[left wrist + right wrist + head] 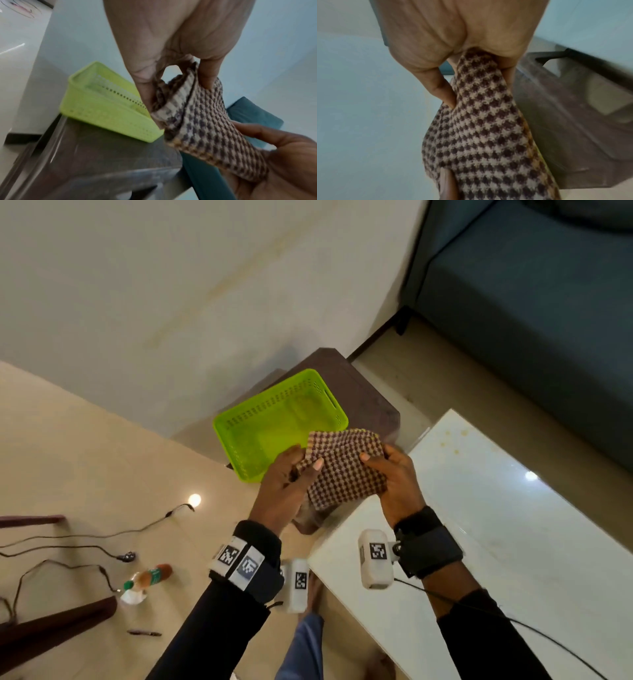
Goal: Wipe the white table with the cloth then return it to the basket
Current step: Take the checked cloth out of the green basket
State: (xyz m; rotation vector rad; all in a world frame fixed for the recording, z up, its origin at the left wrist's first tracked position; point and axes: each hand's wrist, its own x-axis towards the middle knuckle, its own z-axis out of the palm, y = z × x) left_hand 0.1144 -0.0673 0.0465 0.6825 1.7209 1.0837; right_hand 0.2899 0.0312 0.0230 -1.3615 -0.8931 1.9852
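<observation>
Centrally in the head view, the left hand and right hand pinch a folded checked cloth between them, just lower right of the green basket, beside the white table.

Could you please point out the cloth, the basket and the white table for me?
cloth (342, 470), head view, middle of the checked face.
basket (270, 405), head view, perforated far wall.
white table (496, 542), head view, bare top.
</observation>
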